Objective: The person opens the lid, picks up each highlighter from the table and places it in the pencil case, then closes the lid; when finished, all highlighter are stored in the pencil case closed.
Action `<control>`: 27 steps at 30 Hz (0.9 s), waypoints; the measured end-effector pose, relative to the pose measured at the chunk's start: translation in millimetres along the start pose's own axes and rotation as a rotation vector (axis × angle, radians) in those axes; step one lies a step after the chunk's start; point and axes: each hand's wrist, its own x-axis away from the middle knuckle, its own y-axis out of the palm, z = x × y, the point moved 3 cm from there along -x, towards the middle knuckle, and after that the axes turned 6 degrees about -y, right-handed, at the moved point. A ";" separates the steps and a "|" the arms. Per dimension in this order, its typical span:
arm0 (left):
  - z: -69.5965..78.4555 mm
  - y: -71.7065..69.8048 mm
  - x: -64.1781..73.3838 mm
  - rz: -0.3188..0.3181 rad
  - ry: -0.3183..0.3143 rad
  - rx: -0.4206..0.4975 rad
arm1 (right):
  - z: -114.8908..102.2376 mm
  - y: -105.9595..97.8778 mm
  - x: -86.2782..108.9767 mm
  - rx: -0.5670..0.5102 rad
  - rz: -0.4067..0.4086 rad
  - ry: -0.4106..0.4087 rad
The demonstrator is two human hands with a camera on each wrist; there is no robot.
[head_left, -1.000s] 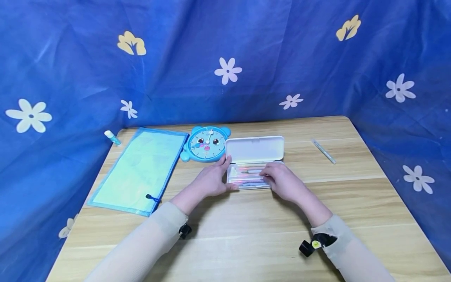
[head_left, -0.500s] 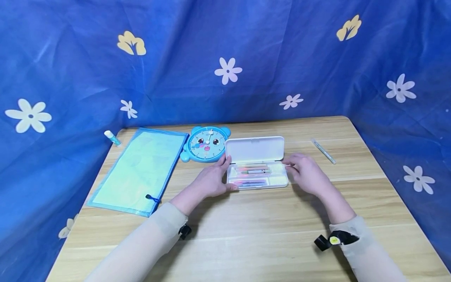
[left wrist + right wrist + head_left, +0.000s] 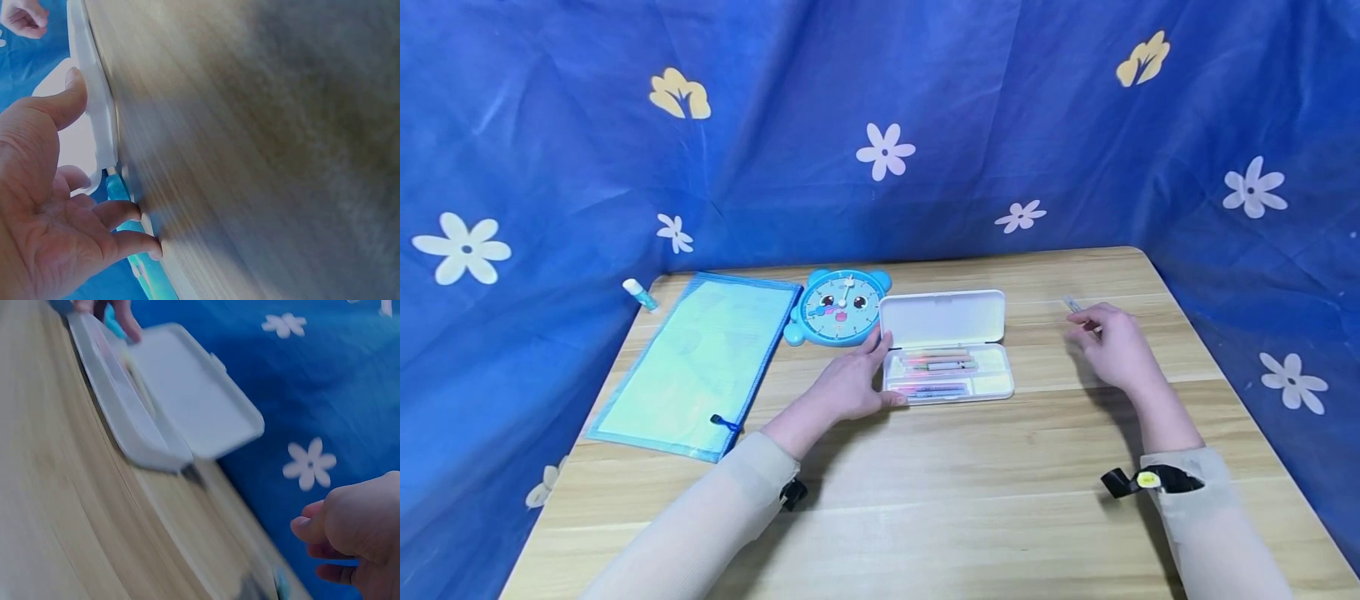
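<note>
An open white pencil case (image 3: 942,318) lies mid-table in the head view, its lid tipped back. Several pens (image 3: 943,365) lie in its compartments. My left hand (image 3: 850,383) holds the case by its left end, thumb at the front edge and fingers toward the hinge. To the right, my right hand (image 3: 1120,346) hovers over a slim light pen (image 3: 1071,305), covering most of it in the head view. From the right wrist, that hand's fingers are loosely bent with nothing between them, and the pen's end (image 3: 281,584) shows apart from them.
A blue toy clock (image 3: 841,307) with a face lies just left of the case. Farther left is a light blue mesh folder (image 3: 700,367), with a glue stick (image 3: 640,294) beyond it at the table's edge. A blue flowered curtain (image 3: 775,183) encloses the table.
My right hand has left the pencil case and moved right to the pen on the table. The left hand and the case have stayed put.
</note>
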 end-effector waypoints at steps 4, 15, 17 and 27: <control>-0.5 0.6 -0.6 -0.001 -0.004 0.003 | 21.4 -2.4 1.9 0.006 0.018 0.084; -0.7 0.5 -0.1 -0.004 -0.011 0.016 | 59.8 5.7 9.7 0.105 0.044 0.203; -0.9 0.5 0.2 -0.003 -0.010 0.017 | 61.9 7.0 10.3 0.111 0.049 0.215; -1.2 0.0 0.6 -0.004 -0.008 0.015 | 51.1 6.2 10.1 0.089 0.101 0.208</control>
